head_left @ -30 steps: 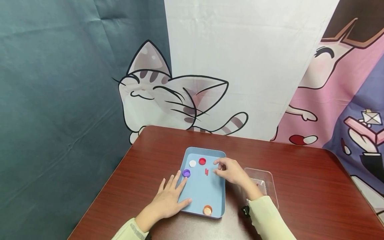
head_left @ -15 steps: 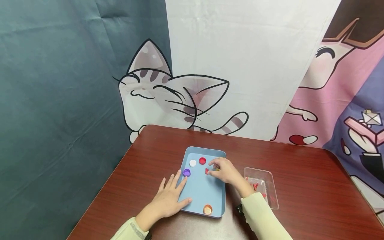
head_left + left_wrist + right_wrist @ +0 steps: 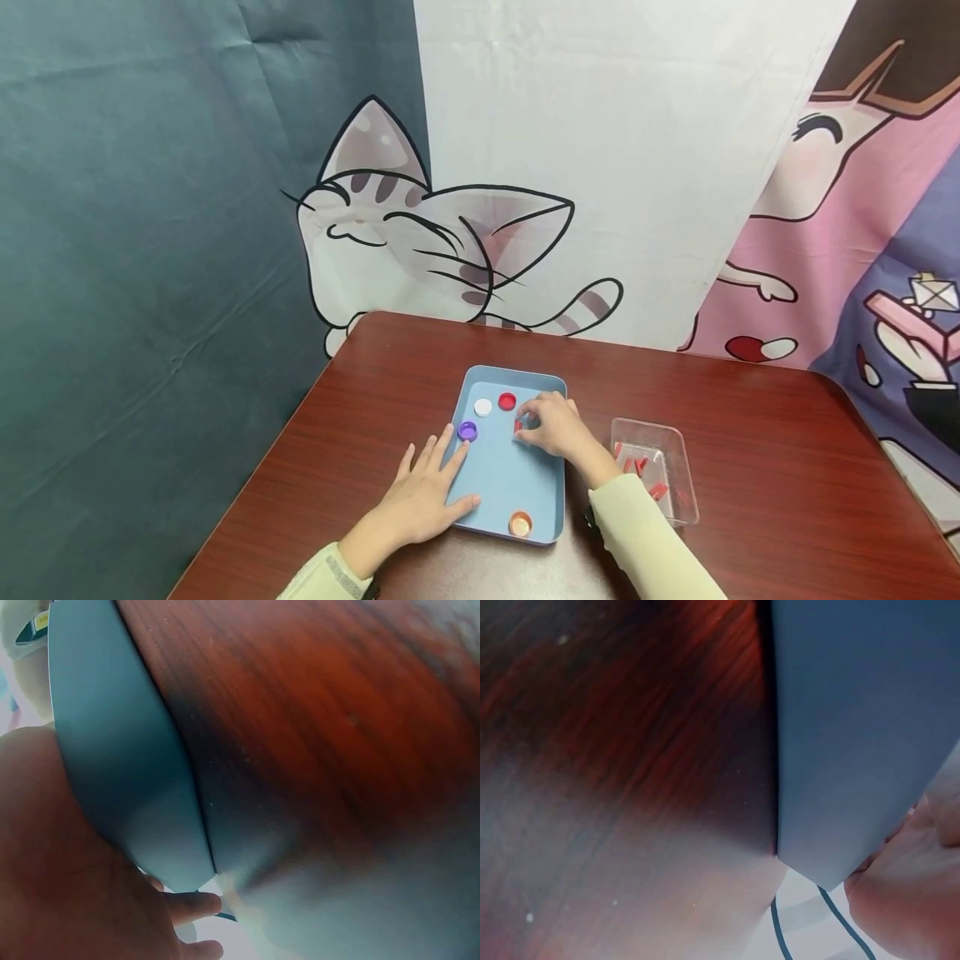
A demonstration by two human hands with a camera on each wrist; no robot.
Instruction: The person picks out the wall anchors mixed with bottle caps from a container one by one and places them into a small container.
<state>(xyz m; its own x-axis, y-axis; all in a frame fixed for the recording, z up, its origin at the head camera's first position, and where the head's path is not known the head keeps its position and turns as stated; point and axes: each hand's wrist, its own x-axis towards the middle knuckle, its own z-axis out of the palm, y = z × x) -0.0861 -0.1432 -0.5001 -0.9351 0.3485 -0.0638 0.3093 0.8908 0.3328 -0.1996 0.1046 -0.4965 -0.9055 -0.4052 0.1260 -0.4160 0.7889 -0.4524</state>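
Note:
A light blue tray (image 3: 502, 492) lies on the table and holds several small round caps. My left hand (image 3: 420, 500) is spread flat along its left rim, fingertips beside the purple cap (image 3: 467, 431). Over the tray's right side, my right hand (image 3: 558, 429) pinches two short red sticks (image 3: 517, 426), thumb and forefinger at either end of them. Just beyond sit a red cap (image 3: 507, 402) and a white cap (image 3: 483, 407). In the left wrist view the hand (image 3: 82, 855) lies against the tray wall (image 3: 120, 735). The right wrist view hides the fingertips behind the tray wall (image 3: 855, 735).
A clear plastic box (image 3: 689, 492) with several red pieces (image 3: 640, 466) stands right of the tray, near the right sleeve (image 3: 645, 529). An orange cap (image 3: 520, 523) sits at the tray's near end. A printed cloth (image 3: 630, 167) hangs behind the reddish-brown table (image 3: 772, 467).
My right hand has moved left and down to the red sticks. A yellow item glimpsed under it half a second ago is now hidden. The left hand stays put.

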